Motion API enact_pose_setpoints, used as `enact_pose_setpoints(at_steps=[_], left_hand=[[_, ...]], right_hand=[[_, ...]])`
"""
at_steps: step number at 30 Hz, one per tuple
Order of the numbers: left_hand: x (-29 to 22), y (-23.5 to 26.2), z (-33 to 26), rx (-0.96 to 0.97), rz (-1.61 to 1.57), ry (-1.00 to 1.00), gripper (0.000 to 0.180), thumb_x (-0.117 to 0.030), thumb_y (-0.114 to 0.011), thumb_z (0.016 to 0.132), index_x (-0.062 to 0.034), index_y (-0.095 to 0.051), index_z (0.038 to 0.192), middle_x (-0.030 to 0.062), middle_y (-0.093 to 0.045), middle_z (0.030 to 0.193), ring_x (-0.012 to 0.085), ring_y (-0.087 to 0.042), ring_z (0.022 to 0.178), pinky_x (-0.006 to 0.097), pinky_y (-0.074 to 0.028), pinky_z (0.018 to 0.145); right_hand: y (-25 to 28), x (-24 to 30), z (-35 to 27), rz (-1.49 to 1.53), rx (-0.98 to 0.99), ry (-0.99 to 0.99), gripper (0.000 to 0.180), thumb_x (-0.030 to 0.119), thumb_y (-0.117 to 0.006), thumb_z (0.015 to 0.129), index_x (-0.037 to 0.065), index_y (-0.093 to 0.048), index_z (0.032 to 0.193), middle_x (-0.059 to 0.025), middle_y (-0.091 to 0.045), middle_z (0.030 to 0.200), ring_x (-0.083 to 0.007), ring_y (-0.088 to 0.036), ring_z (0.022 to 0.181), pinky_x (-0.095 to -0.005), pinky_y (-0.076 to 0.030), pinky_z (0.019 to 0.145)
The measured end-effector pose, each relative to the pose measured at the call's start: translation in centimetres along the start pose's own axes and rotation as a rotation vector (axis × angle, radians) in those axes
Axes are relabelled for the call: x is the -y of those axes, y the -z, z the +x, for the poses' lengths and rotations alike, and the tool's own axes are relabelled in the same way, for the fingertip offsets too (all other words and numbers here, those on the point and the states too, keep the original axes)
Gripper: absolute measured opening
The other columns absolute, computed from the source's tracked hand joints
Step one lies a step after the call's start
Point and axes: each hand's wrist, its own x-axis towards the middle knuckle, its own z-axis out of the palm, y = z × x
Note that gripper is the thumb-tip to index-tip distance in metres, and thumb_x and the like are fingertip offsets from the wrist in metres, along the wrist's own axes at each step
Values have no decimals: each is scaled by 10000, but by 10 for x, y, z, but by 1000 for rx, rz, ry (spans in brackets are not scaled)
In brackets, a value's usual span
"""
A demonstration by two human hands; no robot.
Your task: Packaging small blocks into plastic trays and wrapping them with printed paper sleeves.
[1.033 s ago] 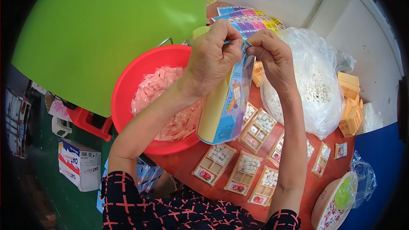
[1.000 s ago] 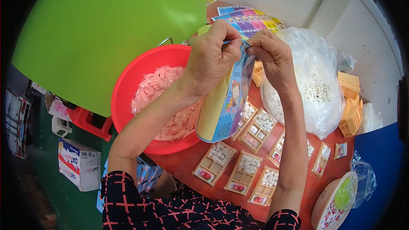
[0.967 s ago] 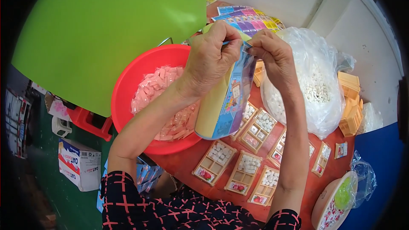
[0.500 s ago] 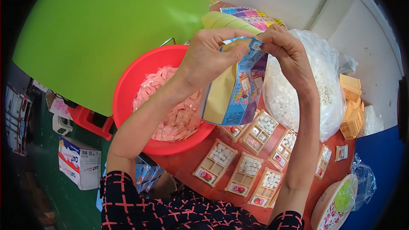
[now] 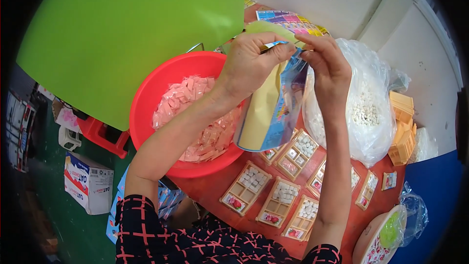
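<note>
A curved, glossy printed sheet [image 5: 261, 117], blue and purple on one face and pale yellow on the other, hangs above the table. At its upper edge my left hand [image 5: 251, 61] pinches it between thumb and fingers. My right hand [image 5: 328, 63] is at the upper right corner, thumb and index finger around the edge; the exact contact is partly hidden. Below lie several small compartment trays, such as one tray [image 5: 245, 188] with white pieces in some sections and a strawberry-printed packet in another.
A red basin [image 5: 146, 98] full of pink wrapped pieces [image 5: 188, 90] stands left of the sheet. Right are a clear bag [image 5: 373, 139] of white pieces and orange plastic parts [image 5: 403, 137]. A pale bowl [image 5: 359, 249] sits at the lower right. More printed sheets [image 5: 293, 19] lie behind.
The sheet has curled more and its printed face has turned further aside. My right hand's fingers have shifted at the corner, with the index finger now straighter.
</note>
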Motion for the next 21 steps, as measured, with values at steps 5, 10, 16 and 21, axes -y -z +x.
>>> enact_pose_setpoints(at_steps=[5, 10, 16, 21], left_hand=[[-4, -13, 7, -43, -276, 82, 149, -142, -544, 865, -22, -612, 807, -4, -593, 730, 34, -535, 627, 178, -422, 534], [-2, -13, 5, -37, -364, 118, 130, -101, -583, 828, 5, -645, 866, 19, -622, 758, 55, -559, 660, 195, -455, 573], [-9, -4, 0, 10, -216, 85, 117, -42, -614, 802, 3, -641, 907, 39, -638, 803, 59, -582, 713, 195, -477, 634], [-3, 16, 1, 12, 63, -210, 59, 39, -561, 810, -20, -569, 815, 79, -626, 913, 97, -572, 843, 219, -467, 729]], right_hand=[[-8, 1, -13, -707, -211, 481, 324, -104, -538, 753, 47, -635, 1023, -134, -595, 1007, -199, -593, 847, -281, -526, 686], [-9, 3, -21, -315, -282, 236, 235, -92, -557, 758, 24, -629, 949, -140, -586, 1067, -159, -573, 828, -257, -507, 686], [12, -9, -9, 175, -112, -87, 68, -39, -556, 807, 13, -569, 849, -8, -569, 834, -51, -472, 713, -175, -402, 648], [9, -1, 0, -102, -5, -1, 92, 10, -528, 837, 13, -545, 928, 6, -531, 865, -75, -466, 811, -202, -392, 726]])
